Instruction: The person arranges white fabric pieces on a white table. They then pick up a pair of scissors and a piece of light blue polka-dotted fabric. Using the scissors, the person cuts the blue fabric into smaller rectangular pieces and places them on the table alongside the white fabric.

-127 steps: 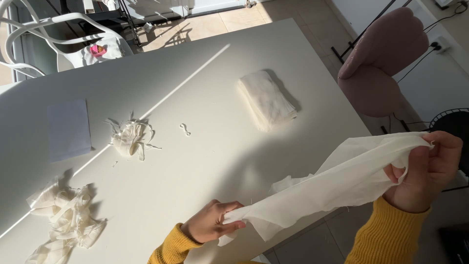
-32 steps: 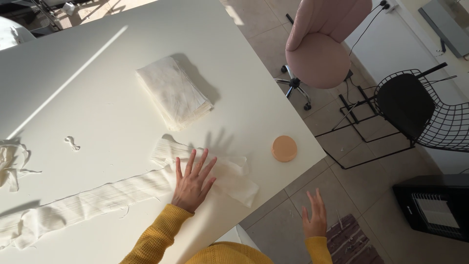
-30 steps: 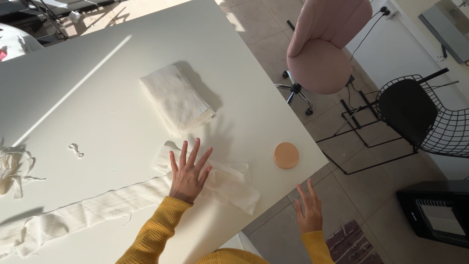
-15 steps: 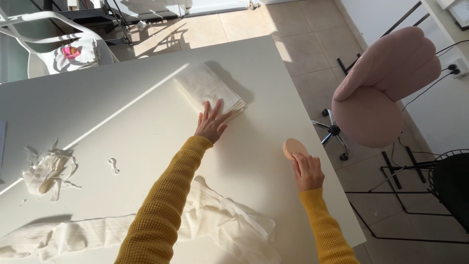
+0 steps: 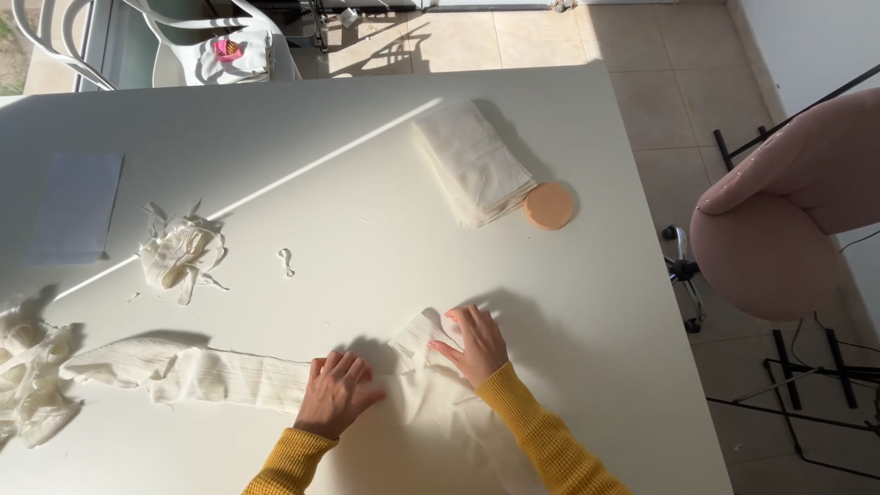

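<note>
A long strip of cream fabric lies along the near edge of the white table. My left hand rests flat on the strip with fingers spread. My right hand presses on the strip's bunched end, fingertips touching a small folded corner. A folded stack of cream cloth sits further back, with a round peach disc touching its right side. Both sleeves are mustard yellow.
A tangle of cloth scraps and a tiny scrap lie mid-table. More crumpled cloth sits at the left edge, a pale paper sheet behind it. A pink chair stands right; a white chair beyond.
My hands pulled back from the folded stack and the disc to the near strip. The disc now lies beside the stack. The view swung left.
</note>
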